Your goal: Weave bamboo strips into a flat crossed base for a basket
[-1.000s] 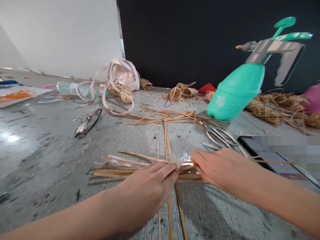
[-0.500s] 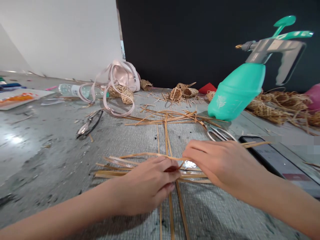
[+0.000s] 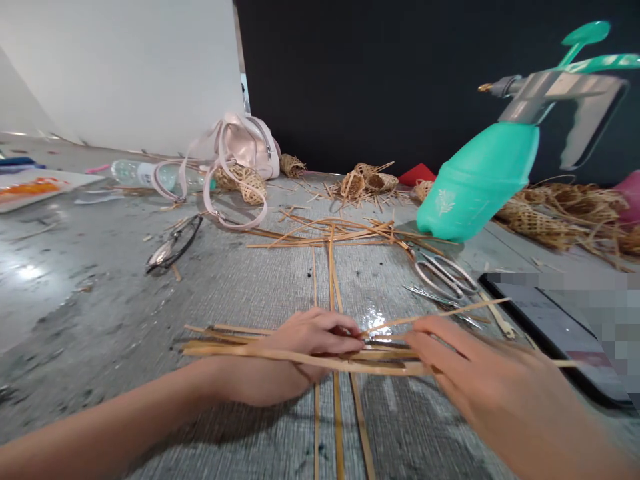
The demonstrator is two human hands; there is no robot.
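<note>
Thin tan bamboo strips (image 3: 339,413) run away from me along the table, and several others lie crosswise over them. My left hand (image 3: 300,353) presses on the crossing with its fingers bent together around strips. One long crosswise strip (image 3: 320,361) passes over the back of that hand. My right hand (image 3: 465,373) is to the right of the crossing, its fingers closed on the right part of the crosswise strips. A thin strip (image 3: 460,311) slants up to the right above its fingers.
Scissors (image 3: 443,275) and a phone (image 3: 555,333) lie right. A green spray bottle (image 3: 475,180) stands tilted behind them. Glasses (image 3: 175,245), a clear bottle (image 3: 133,173) and a pink bag (image 3: 247,147) are left. Woven pieces (image 3: 353,185) and loose strips (image 3: 310,233) lie farther back.
My right hand has moved right and toward me, uncovering the scissors' handles. A long crosswise strip now lies over my left hand, which has shifted slightly left.
</note>
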